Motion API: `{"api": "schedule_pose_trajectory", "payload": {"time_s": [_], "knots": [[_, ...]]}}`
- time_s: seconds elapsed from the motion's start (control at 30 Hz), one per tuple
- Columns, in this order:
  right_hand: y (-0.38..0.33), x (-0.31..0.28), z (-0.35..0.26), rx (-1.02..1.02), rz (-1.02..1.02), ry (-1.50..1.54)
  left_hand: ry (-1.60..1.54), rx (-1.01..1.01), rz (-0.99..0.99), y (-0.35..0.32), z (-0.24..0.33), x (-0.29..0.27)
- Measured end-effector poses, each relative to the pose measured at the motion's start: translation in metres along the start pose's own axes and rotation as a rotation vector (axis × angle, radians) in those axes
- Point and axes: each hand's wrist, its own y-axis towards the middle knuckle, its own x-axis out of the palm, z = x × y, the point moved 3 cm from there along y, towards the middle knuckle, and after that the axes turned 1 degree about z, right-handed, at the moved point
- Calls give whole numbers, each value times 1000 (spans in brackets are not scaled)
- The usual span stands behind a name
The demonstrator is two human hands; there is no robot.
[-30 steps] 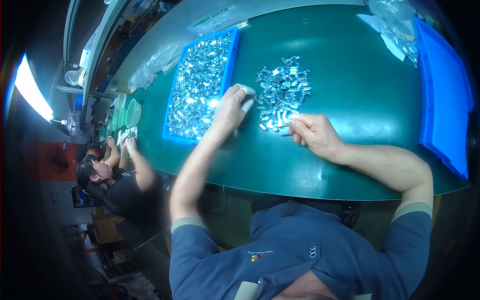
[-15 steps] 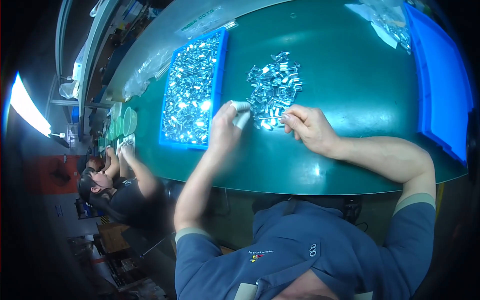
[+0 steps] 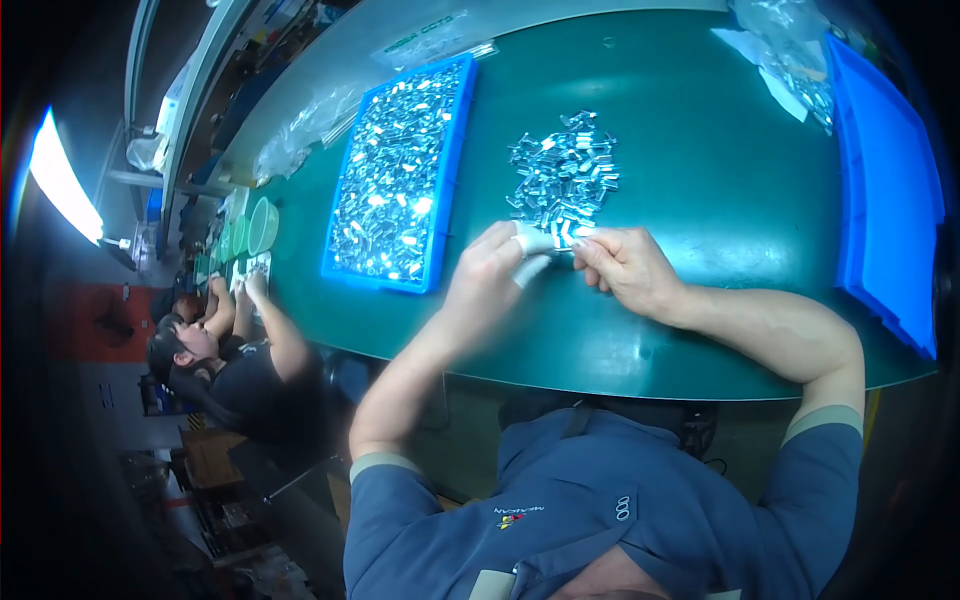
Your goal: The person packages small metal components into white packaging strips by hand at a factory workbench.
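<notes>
My left hand (image 3: 492,270), with white covers on its thumb and finger, reaches in from the left. Those two fingertips are bent and a gap shows between them. Close by on the right, my right hand (image 3: 632,270) pinches a thin metal rod, now mostly hidden between the hands. Just beyond both hands lies a loose pile of small shiny metal parts (image 3: 568,170) on the green tabletop (image 3: 720,200). More such parts (image 3: 395,170) fill a shallow blue tray (image 3: 455,150) left of the pile.
Another blue tray (image 3: 885,190) lies at the right edge, below clear plastic bags (image 3: 785,45). Along the far left side are crumpled plastic (image 3: 300,135) and a green bowl (image 3: 263,226). A co-worker (image 3: 240,370) sits at the left, hands over the table.
My left hand has moved right, away from the blue tray, to beside my right fingers. My right hand stays over the near edge of the pile. The view has shifted slightly.
</notes>
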Motion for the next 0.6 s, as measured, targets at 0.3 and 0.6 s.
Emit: {"api": "schedule_pose_trajectory", "payload": {"time_s": [0.3,0.6], "knots": [[-2,3,-3,-26,-11,-4,5,30,-16,-2,0,4],[0,2,-2,-31,52,29,426,-180,198,19,-119,-96]]}}
